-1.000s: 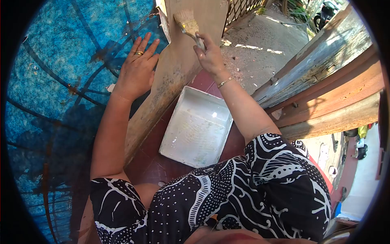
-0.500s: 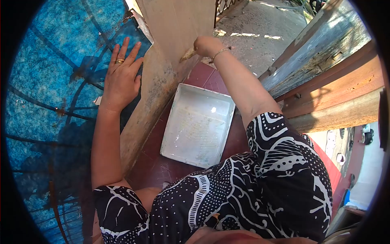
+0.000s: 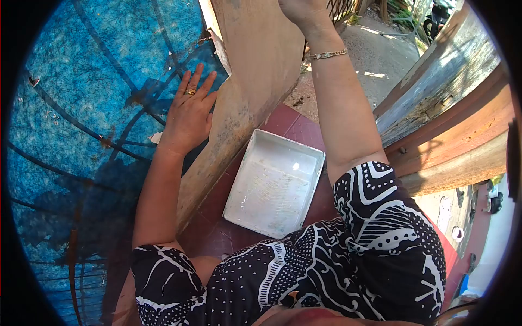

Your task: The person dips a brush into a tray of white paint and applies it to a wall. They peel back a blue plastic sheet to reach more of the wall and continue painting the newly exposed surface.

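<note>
My left hand [image 3: 188, 122] lies flat against a blue mottled surface [image 3: 60, 81] with dark curved lines, its fingers spread near the edge of a bare plaster wall [image 3: 255, 49]. A gold-coloured ring is on one finger. At the top edge of the view, my right hand [image 3: 304, 11] is raised beside the plaster wall. Its fingers are cut off by the frame, so whatever it may hold is hidden. Below, between my arms, a white paint tray [image 3: 272, 185] rests on the red tiled floor [image 3: 217, 239]. A thin layer of white shows over its ridged bottom.
Weathered wooden posts [image 3: 435, 92] and an orange-brown plank [image 3: 462, 130] stand to the right. Beyond the wall runs a concrete path [image 3: 375, 60], with a lattice gate [image 3: 341, 10] at the top. A white cup [image 3: 457, 233] is at the far right.
My right hand has gone from low on the plaster wall up toward the top edge of the view. The left hand stays on the blue surface; the view has shifted slightly.
</note>
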### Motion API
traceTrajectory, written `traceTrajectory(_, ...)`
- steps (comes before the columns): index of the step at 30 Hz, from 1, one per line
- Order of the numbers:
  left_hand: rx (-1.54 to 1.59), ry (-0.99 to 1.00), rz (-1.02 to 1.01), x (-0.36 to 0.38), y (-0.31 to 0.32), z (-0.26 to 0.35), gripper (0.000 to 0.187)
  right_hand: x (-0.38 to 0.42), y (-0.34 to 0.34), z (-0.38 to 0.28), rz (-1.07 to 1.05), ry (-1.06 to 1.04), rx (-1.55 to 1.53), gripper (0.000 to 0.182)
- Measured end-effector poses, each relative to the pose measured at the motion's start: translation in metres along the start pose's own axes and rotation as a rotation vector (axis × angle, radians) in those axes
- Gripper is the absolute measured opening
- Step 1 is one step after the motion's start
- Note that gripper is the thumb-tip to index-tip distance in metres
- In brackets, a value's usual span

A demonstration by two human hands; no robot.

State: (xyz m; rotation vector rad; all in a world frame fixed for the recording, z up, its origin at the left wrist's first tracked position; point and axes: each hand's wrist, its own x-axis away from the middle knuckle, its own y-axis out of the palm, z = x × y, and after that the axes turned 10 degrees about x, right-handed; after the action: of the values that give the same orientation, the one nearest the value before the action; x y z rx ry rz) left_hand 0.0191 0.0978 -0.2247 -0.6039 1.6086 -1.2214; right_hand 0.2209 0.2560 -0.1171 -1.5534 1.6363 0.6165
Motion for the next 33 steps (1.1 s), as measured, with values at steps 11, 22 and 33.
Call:
traceTrajectory(11,0.035,0.011,0.029,0.003,0.003,-0.004,0.032,0.216,-0.021,0.11,-0.841,0.376,0.839,0.042)
traceTrajectory(22,0.032,0.053,0.077,0.005,0.007,-0.008,0.016,-0.003,-0.034,-0.02,-0.81,-0.065,0.856,0.043)
traceTrajectory(33,0.054,0.053,0.094,0.006,0.005,-0.009,0.024,-0.112,-0.016,-0.096,0.14,-0.249,0.401,0.04)
